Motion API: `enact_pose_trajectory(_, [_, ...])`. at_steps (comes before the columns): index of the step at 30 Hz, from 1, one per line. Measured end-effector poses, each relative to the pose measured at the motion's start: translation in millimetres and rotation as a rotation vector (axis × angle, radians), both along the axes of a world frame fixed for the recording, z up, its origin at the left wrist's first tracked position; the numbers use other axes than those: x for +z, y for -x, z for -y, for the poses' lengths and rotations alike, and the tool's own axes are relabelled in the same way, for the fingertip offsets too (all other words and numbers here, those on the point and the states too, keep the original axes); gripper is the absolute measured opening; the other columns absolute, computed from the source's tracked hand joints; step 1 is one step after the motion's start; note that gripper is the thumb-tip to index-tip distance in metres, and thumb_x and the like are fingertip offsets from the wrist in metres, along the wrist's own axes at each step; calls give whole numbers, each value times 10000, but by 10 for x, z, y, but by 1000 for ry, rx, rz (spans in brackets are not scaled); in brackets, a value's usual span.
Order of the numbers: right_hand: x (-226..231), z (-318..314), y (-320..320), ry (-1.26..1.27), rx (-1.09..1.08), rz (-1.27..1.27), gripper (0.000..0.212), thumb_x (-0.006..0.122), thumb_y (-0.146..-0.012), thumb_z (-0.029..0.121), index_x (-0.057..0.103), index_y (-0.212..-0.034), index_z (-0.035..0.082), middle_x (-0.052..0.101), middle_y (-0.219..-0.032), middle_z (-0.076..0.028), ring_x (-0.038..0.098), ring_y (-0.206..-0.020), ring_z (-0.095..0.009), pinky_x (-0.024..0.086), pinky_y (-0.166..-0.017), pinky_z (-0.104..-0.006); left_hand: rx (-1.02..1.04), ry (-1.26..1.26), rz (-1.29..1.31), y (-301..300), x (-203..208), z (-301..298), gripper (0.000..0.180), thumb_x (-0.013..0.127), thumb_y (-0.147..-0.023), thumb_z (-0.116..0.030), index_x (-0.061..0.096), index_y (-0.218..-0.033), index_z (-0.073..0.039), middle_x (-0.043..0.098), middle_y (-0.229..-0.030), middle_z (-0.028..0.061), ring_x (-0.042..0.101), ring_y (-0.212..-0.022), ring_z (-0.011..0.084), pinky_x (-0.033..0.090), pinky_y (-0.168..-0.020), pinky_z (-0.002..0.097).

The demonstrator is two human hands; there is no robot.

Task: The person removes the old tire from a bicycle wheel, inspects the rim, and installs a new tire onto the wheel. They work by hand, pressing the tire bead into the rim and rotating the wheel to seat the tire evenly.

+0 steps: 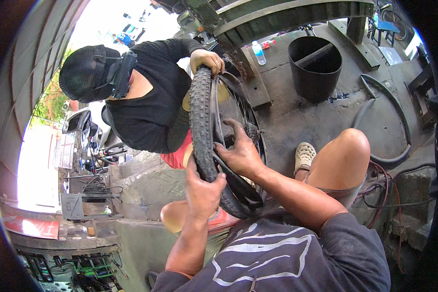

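A knobby black bicycle tire point(202, 117) stands upright before me, on a spoked wheel point(248, 117). A limp black inner tube point(236, 181) hangs out along the tire's right side. My left hand point(204, 191) is closed round the lower part of the tire, thumb on the right and fingers on the left. Against the tube, higher on the right side, my right hand point(242, 153) has its thumb and fingers bent about it; part of this grip is hidden. Across from me, a co-worker's hand point(207, 61) rests over the top of the tire.
The co-worker, in a black cap point(90, 73) and dark top, leans in from the left. Beyond the wheel stand a black bucket point(315, 68) and a clear bottle point(259, 53). A bent hose point(399, 121) lies on the floor at the right, near red cables point(392, 182).
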State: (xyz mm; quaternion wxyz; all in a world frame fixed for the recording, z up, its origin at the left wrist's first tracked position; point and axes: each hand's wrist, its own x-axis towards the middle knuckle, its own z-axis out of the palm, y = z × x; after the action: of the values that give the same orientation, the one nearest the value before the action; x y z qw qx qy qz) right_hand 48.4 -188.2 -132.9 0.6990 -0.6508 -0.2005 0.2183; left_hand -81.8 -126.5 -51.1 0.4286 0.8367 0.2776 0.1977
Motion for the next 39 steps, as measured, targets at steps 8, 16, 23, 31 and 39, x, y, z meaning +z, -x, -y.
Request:
enact_pose_trajectory(8, [101,-57,-149,68,60,152,850,838,-872,281,440,-1565,-6,774,-1049,-275,793,-962,-328,596,-934,-440,-105,106,98,-26,200,-228,771,733,-738,-38,541,-1480,45,658,-1258,110,635,-1125,176,511,-1025,337])
enact_pose_trajectory(16, [-22,-84,-16,46,-16,92,767,817,-905,279,476,-1548,37,764,-1148,-292,783,-1045,-388,591,-981,-464,-124,626,21,122,296,-364,941,904,-783,-260,449,-1535,74,629,-1387,165,620,-1276,274,476,-1149,411])
enact_pose_trajectory(23, [118,107,-51,123,-25,178,500,809,-913,306,615,-1236,-23,759,-1026,-262,746,-974,-457,578,-897,-519,-98,686,-117,248,47,-273,908,944,-774,-329,522,-1455,98,660,-1323,137,638,-1210,241,487,-1112,378])
enact_pose_trajectory(31, [105,622,71,-125,327,-129,384,625,-1079,224,720,-1333,-48,800,-1123,-186,722,-1044,-196,552,-980,-375,-129,832,30,218,-2,-258,823,879,-740,-273,581,-1419,82,686,-1347,165,683,-1222,264,527,-1111,403])
enact_pose_trajectory(39, [-33,720,257,-116,334,-87,351,708,-1026,213,755,-1278,-28,793,-1109,-247,761,-1062,-288,548,-992,-412,-240,907,74,155,-24,-213,872,826,-726,-267,541,-1469,91,629,-1447,216,665,-1290,309,511,-1162,423])
